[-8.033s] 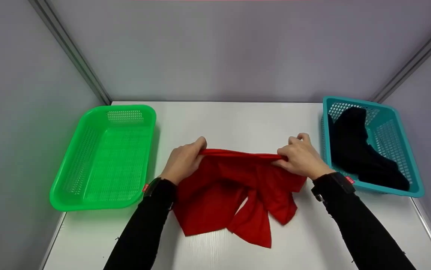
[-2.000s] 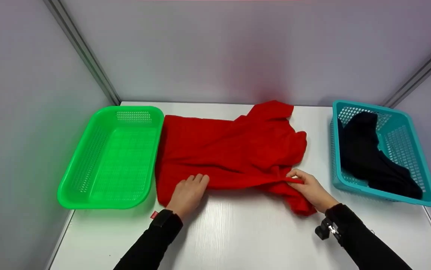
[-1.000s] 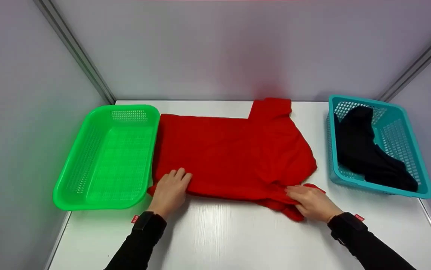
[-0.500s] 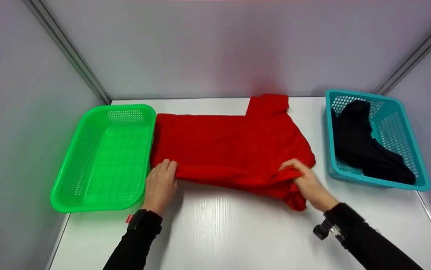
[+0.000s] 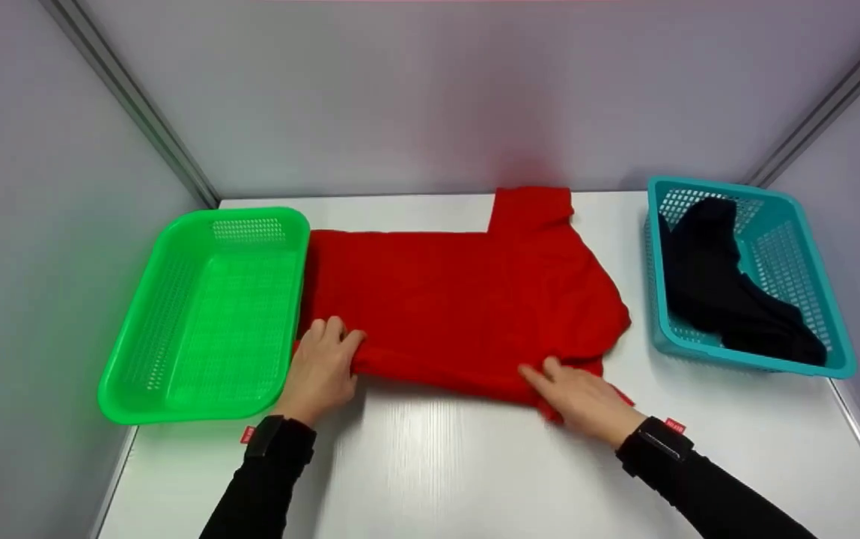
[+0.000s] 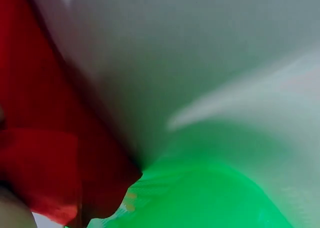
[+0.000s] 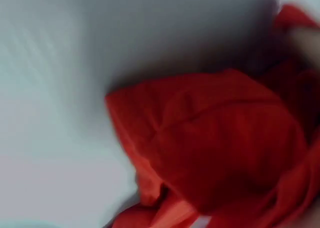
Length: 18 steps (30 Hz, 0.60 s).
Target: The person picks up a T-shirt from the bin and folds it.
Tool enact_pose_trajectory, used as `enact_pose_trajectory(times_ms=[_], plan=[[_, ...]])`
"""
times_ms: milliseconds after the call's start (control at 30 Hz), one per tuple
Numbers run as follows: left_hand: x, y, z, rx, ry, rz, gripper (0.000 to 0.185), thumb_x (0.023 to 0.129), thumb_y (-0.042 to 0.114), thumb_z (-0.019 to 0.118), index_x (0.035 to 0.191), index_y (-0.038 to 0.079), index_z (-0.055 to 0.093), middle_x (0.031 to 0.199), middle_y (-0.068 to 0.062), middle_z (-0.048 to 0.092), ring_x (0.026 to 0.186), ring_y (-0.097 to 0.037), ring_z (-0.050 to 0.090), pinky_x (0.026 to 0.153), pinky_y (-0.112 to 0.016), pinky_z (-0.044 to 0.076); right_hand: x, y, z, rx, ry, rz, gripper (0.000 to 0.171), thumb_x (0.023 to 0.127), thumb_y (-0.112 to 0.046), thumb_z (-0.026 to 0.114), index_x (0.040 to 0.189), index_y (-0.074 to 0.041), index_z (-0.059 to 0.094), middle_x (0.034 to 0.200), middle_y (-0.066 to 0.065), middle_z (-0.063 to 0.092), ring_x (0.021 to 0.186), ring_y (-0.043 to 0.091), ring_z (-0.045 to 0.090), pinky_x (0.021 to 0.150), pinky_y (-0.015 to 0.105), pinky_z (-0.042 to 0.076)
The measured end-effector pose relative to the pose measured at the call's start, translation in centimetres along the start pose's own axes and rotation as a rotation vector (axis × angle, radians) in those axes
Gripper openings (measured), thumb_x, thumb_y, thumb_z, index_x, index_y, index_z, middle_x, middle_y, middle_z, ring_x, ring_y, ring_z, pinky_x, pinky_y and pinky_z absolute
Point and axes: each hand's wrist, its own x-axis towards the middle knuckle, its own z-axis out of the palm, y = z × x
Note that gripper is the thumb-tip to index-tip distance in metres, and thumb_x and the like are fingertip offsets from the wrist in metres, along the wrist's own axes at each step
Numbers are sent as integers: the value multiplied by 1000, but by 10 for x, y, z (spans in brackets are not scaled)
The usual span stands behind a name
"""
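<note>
A red shirt (image 5: 459, 299) lies spread flat on the white table (image 5: 437, 464), with one sleeve pointing toward the back wall. My left hand (image 5: 341, 340) pinches the shirt's near left corner, fingers on top and thumb at the hem. My right hand (image 5: 549, 378) lies on the near right edge with its fingers straight, pressing down the bunched near sleeve. The left wrist view is blurred and shows red shirt cloth (image 6: 45, 153) next to green plastic. A fold of the red shirt (image 7: 215, 143) on the table fills the blurred right wrist view.
An empty green basket (image 5: 197, 408) stands just left of the shirt, almost touching it. A teal basket (image 5: 744, 363) at the right holds a black garment (image 5: 714, 292). Grey walls close in the back and both sides. Bare table lies in front of the hands.
My right hand has slid left along the near edge and now lies flat on the sleeve it was gathering. The left hand has stayed at its corner. The shirt lies flatter than before.
</note>
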Motion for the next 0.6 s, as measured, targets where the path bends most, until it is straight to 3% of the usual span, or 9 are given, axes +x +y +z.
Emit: enact_pose_trajectory(times_ms=[100, 200, 333, 433, 533, 600], plan=[[-4, 2, -1, 6, -27, 19, 33, 72, 3, 82, 103, 5, 68, 89, -8, 54, 83, -28, 50, 72, -37, 45, -2, 4, 2, -72, 125, 111, 29, 74, -5, 84, 96, -1, 65, 82, 9, 46, 56, 22, 49, 52, 32, 44], [-4, 5, -4, -76, -148, 18, 26, 78, 6, 76, 103, 4, 70, 94, -6, 58, 87, -25, 54, 75, -36, 50, -6, 9, 1, -4, 225, 111, 29, 69, -3, 80, 78, -8, 53, 72, 4, 45, 63, 25, 54, 57, 36, 47], [-4, 10, -3, -258, -385, -45, 30, 84, 13, 67, 114, 8, 68, 134, -6, 59, 126, -30, 54, 104, -44, 48, -19, 23, 4, 122, 211, 87, 33, 70, 1, 77, 84, -13, 51, 67, -4, 44, 59, 16, 50, 54, 28, 43], [-4, 14, 1, -377, -560, -113, 44, 93, 33, 66, 132, 13, 63, 160, -9, 41, 150, -40, 31, 120, -55, 30, -31, 33, 12, 81, 130, 154, 31, 75, 2, 78, 91, -12, 57, 73, 0, 49, 61, 17, 50, 51, 28, 43], [-1, 18, 2, -453, -687, -214, 69, 95, 62, 56, 151, 21, 51, 167, -10, 28, 153, -49, 16, 120, -67, 18, -40, 40, 21, 17, 55, 255, 38, 77, -3, 83, 110, -8, 65, 101, 16, 63, 91, 37, 64, 73, 45, 58], [3, 21, 1, -453, -715, -285, 80, 93, 72, 50, 155, 23, 46, 169, -14, 23, 152, -54, 12, 117, -72, 15, -41, 42, 24, 11, 2, 337, 51, 80, -10, 84, 127, -6, 64, 126, 26, 60, 113, 51, 59, 92, 60, 53]])
